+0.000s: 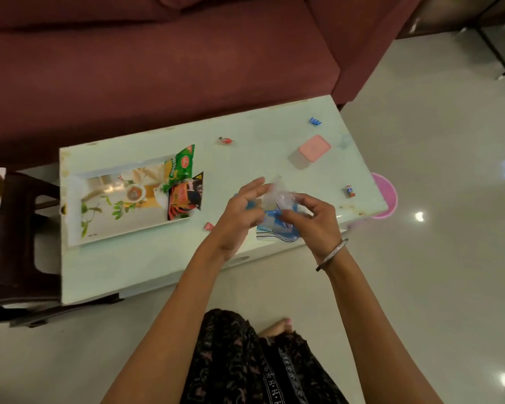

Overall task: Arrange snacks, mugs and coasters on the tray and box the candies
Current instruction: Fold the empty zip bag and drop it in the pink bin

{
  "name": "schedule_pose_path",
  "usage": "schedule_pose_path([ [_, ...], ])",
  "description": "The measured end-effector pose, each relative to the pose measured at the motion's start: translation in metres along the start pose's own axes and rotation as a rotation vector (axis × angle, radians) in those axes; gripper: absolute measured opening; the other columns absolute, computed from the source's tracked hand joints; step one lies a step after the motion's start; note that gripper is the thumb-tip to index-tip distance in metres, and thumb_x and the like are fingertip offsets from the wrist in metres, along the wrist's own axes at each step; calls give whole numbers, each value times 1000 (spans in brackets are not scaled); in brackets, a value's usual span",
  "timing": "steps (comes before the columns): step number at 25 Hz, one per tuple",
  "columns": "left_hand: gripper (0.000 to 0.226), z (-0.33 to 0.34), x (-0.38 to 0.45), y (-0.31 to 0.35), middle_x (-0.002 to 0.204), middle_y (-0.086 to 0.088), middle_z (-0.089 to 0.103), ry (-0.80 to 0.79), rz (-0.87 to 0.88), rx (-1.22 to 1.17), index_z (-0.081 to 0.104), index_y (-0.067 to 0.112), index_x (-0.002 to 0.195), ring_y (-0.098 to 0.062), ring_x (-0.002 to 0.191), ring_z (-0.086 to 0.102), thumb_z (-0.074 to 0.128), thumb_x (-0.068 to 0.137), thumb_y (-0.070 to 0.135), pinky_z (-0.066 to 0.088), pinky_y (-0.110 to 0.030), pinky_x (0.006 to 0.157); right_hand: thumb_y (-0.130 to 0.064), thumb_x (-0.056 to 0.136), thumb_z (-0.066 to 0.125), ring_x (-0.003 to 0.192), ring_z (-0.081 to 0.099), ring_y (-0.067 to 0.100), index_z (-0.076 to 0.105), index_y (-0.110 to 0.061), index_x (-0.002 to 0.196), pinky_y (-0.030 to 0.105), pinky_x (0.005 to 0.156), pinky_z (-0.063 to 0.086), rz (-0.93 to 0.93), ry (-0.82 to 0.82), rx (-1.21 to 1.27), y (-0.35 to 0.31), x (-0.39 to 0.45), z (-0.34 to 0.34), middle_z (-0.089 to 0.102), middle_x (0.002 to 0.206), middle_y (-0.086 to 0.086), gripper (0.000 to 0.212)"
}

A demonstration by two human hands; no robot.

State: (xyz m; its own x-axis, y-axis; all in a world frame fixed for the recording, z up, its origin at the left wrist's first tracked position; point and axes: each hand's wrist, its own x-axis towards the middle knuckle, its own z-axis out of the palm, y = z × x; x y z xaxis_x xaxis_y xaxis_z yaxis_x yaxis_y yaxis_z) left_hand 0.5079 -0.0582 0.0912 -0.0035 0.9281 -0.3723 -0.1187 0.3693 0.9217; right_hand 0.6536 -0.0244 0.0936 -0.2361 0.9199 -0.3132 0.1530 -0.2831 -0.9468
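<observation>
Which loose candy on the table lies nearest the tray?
The pink-wrapped candy, just off the tray near corner by the left hand; the others lie farther right.

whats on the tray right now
Two snack packets lie at the right end of the tray: a green packet and an orange-and-black packet, both overhanging its rim. The rest shows only its printed picture. What the packets cover is hidden.

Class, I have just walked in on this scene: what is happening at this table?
A person stands at a pale table. The right hand pinches a clear and blue plastic bag, with the left hand at the bag, its grip unclear. Two snack packets lie on the tray. A pink-lidded box sits closed, and wrapped candies lie scattered, not yet boxed.
</observation>
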Motion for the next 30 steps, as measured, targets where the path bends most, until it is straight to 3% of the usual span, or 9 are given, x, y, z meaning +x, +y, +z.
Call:
schedule_pose_path([
  [3, 48, 44, 21, 3, 141, 8, 36, 105, -32, -158, 56, 28, 114, -19, 119, 51, 64, 67, 21, 50, -41, 92, 12, 76, 59, 69, 66, -4, 68, -14, 89, 11, 62, 51, -21, 44, 18, 4, 12, -41, 67, 88, -6, 30],
  [7, 86, 81, 62, 4, 141, 15, 32, 105, -70, -26, 27, 44, 134, -17, 125, 44, 73, 63, 31, 47, -44, 100, 16, 75, 52, 71, 66, -3, 69, -25, 74, 15, 67, 54, -43, 96, -4, 6, 34, -77, 70, 79, -16, 44],
  [12, 59, 110, 128, 21, 117, -4, 56, -24, -133, 26, 50, 32, 107, -20, 103, 61, 73, 53, 44, 55, -31, 80, 5, 74, 53, 76, 65, 25, 48, -18, 92, 30, 68, 56, -77, 122, -44, -8, 86, -111, 66, 76, 1, 30],
  [16, 18, 134, 183, 42, 87, 4, 61, 23, -95, 55, 53, 32, 84, -18, 86, 59, 55, 66, 30, 48, -30, 73, -4, 70, 73, 83, 61, 10, 29, -19, 121, 19, 68, 53, -27, 256, -125, -28, 127, -145, 53, 98, -9, 69],
  [19, 14, 148, 218, 45, 91, -1, 60, 62, -127, -8, 53, 27, 86, -22, 89, 58, 46, 80, 17, 47, -37, 78, -36, 64, 81, 90, 58, 23, 26, -26, 130, 31, 63, 56, 126, 374, -297, -30, 151, -174, 40, 114, 1, 86],
  [21, 20, 165, 233, 41, 99, -3, 59, 41, -128, 47, 51, 21, 100, -21, 92, 59, 41, 87, 10, 49, -36, 81, -44, 68, 76, 82, 63, 30, 33, -26, 126, 33, 50, 57, 308, 360, -195, -29, 156, -186, 46, 112, 4, 74],
  [25, 23, 200, 249, 30, 102, -4, 51, 19, 66, 302, 42, 18, 102, -16, 90, 55, 38, 87, 0, 50, -22, 74, -12, 80, 66, 63, 67, 22, 49, -20, 98, 36, 54, 60, 285, 562, -91, -19, 164, -192, 65, 95, 15, 26],
  [27, 29, 214, 261, 23, 107, -10, 49, -21, 184, 431, 42, 17, 103, -20, 93, 52, 42, 82, -3, 50, -28, 77, -10, 85, 56, 74, 67, 17, 54, -20, 101, 41, 69, 60, 311, 565, 53, -14, 170, -202, 66, 97, 12, 19],
  [30, 38, 237, 280, 19, 119, -13, 50, -155, 152, 363, 38, 17, 117, -27, 103, 57, 47, 80, 13, 55, -37, 80, -30, 87, 56, 102, 64, 18, 51, -23, 127, 42, 84, 57, 354, 429, 266, -13, 182, -228, 63, 115, 2, 40],
])
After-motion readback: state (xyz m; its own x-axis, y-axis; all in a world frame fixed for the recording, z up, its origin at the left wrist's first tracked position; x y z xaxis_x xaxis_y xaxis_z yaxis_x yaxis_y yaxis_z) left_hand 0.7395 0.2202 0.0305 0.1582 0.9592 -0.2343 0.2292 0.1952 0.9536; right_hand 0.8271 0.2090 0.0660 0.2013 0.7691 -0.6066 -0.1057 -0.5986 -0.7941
